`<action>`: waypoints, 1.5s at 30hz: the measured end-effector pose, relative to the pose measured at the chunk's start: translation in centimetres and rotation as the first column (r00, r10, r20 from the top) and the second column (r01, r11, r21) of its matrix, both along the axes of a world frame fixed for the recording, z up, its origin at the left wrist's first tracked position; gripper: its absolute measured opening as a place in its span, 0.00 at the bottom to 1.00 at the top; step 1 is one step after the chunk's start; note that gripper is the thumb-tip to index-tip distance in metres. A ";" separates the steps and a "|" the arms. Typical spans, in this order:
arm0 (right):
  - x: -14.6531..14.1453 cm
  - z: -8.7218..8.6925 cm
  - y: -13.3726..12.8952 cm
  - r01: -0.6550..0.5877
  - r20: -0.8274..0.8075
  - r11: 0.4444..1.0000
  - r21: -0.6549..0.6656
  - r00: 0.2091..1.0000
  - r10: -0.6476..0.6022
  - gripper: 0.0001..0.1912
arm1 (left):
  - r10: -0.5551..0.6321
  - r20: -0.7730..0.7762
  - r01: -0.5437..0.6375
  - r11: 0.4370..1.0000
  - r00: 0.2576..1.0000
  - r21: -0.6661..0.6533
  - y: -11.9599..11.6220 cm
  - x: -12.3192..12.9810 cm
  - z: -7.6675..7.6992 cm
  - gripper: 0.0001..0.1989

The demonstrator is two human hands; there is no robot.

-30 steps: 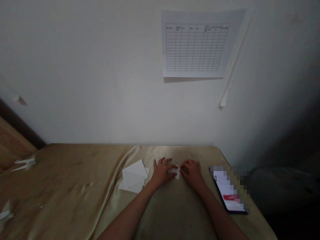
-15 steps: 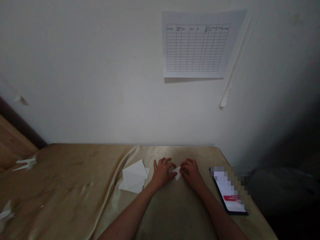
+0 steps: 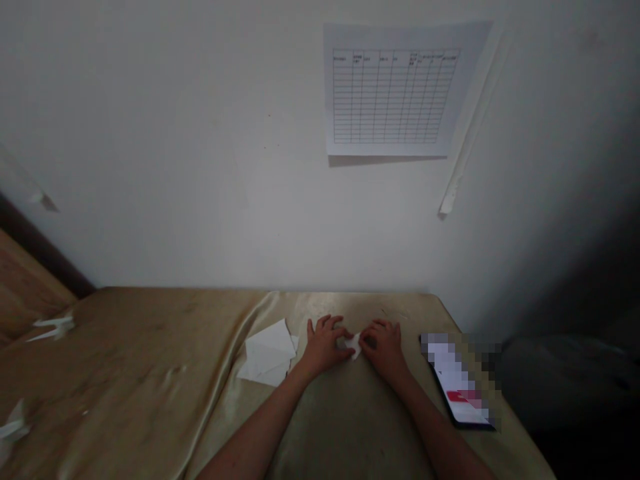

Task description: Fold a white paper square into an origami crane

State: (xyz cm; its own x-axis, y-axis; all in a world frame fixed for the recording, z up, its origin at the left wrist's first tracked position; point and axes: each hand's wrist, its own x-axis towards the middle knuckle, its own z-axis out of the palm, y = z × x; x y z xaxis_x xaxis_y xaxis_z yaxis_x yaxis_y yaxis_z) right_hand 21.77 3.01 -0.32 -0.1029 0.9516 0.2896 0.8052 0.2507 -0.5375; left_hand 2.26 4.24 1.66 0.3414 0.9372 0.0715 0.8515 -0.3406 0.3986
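Observation:
A small piece of folded white paper (image 3: pixel 355 344) lies on the cloth between my two hands, its lower tip pointing toward me. My left hand (image 3: pixel 326 343) holds its left side with thumb and index finger, while the other fingers spread over the cloth. On the right side, the bent thumb and fingers of my right hand (image 3: pixel 383 341) pinch the paper's edge. Both hands cover part of it, so its full folded shape is hidden. Left of my left hand, several loose white paper sheets (image 3: pixel 270 353) overlap in a pile.
A gold satin cloth (image 3: pixel 125 373) with a raised crease covers the table. At the right edge lies a phone (image 3: pixel 463 397), partly blurred out. Folded white papers (image 3: pixel 55 325) sit far left. A printed chart (image 3: pixel 395 93) hangs on the wall behind.
The fingers of my right hand have shifted slightly over the paper, and less of it shows between my hands. My left hand stays almost still.

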 end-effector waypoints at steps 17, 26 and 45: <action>0.1 0.3 -0.1 -0.029 0.024 0.999 -0.017 0.999 0.029 0.07 | 0.013 0.010 -0.013 1.000 1.000 0.008 -0.4 0.6 0.2 0.23; 0.2 0.4 0.3 -0.055 0.022 0.998 -0.034 0.998 0.056 0.07 | 0.012 -0.009 -0.012 1.000 1.000 0.028 -0.7 0.7 0.5 0.21; 0.4 0.3 0.7 -0.071 0.011 0.996 -0.048 0.997 0.072 0.07 | 0.019 -0.039 -0.017 0.999 0.999 0.046 -0.9 0.9 0.4 0.19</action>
State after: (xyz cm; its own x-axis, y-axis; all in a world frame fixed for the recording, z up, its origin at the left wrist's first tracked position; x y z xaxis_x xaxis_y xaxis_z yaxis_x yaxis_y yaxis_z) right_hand 22.13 3.75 -0.05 -0.1745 0.9544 0.2423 0.7929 0.2821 -0.5401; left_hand 3.16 3.39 2.06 0.3277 0.9394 0.1009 0.8724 -0.3418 0.3492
